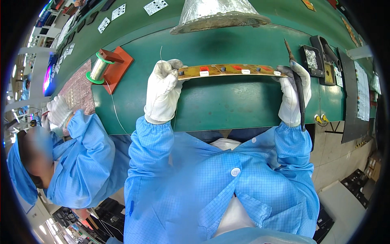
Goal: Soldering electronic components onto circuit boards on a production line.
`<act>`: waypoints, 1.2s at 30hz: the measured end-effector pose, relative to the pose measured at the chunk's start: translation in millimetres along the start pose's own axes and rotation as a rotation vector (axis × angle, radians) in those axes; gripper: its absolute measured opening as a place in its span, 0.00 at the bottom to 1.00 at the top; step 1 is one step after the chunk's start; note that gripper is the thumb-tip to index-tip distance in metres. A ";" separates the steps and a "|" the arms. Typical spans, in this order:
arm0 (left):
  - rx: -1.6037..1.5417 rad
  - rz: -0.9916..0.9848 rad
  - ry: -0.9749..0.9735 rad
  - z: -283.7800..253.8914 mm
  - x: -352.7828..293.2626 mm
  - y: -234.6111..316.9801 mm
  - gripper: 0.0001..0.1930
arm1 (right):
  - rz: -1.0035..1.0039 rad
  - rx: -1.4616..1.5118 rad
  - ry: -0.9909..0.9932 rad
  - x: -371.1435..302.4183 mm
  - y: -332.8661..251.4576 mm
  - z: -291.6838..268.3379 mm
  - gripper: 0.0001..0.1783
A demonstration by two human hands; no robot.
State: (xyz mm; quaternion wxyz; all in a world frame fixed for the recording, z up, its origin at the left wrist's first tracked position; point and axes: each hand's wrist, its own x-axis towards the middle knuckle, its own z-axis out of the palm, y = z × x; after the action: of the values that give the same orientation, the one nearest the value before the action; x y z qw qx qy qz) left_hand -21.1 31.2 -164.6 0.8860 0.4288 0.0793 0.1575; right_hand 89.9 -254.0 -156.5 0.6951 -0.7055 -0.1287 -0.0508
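Between my gloved hands I hold up a long, narrow circuit board (231,70), tan with red, white and black parts along it. My left hand (163,83) pinches its left end, and a thin solder wire rises from the same fingers. At the board's right end, my right hand (293,87) grips the edge. That hand also carries a soldering iron (300,95), its tip pointing up and away and its black cable end running down past the wrist. The fingertips at both ends are partly hidden by the board.
A solder spool (98,68) on a red stand sits left on the green bench (227,110). A metal fume hood (221,16) hangs beyond the board. Right are a black tray (312,61) and an iron holder (327,61). A co-worker (81,154) works at the left beside bubble wrap (79,87).
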 end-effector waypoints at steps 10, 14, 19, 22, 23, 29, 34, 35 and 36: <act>0.009 0.016 -0.016 -3.9 0.3 0.1 0.14 | -0.011 -0.003 -0.013 -0.9 -0.5 0.0 0.24; -0.012 0.019 -0.004 -3.7 0.9 0.4 0.14 | -0.025 0.045 -0.022 -0.6 1.6 -0.7 0.25; -0.021 -0.005 0.022 -1.4 0.2 1.6 0.13 | -0.027 0.040 -0.020 -0.9 2.6 -1.7 0.25; -0.046 -0.013 0.037 0.7 0.1 2.0 0.12 | -0.044 0.052 -0.026 -0.8 3.2 -1.2 0.25; -0.074 -0.007 0.033 1.3 0.5 2.2 0.12 | -0.058 0.067 -0.031 -0.7 3.5 -0.7 0.25; -0.120 -0.011 0.023 1.6 2.5 6.2 0.15 | -0.093 0.070 0.008 -1.2 5.8 1.9 0.20; -0.092 -0.013 0.061 2.1 1.7 4.6 0.16 | -0.125 0.055 0.003 -2.1 7.0 1.3 0.18; -0.077 -0.003 0.056 1.9 1.4 4.3 0.16 | -0.139 0.053 0.006 -2.0 7.3 1.3 0.18; -0.076 -0.011 0.070 1.7 1.4 4.0 0.16 | -0.132 0.054 -0.002 -1.9 7.5 1.0 0.18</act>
State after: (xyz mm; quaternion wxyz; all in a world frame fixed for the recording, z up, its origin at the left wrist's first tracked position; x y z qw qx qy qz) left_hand -20.1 32.8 -160.4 0.8992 0.3887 0.1066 0.1702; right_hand 89.8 -253.2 -164.3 0.7088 -0.6765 -0.1770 -0.0923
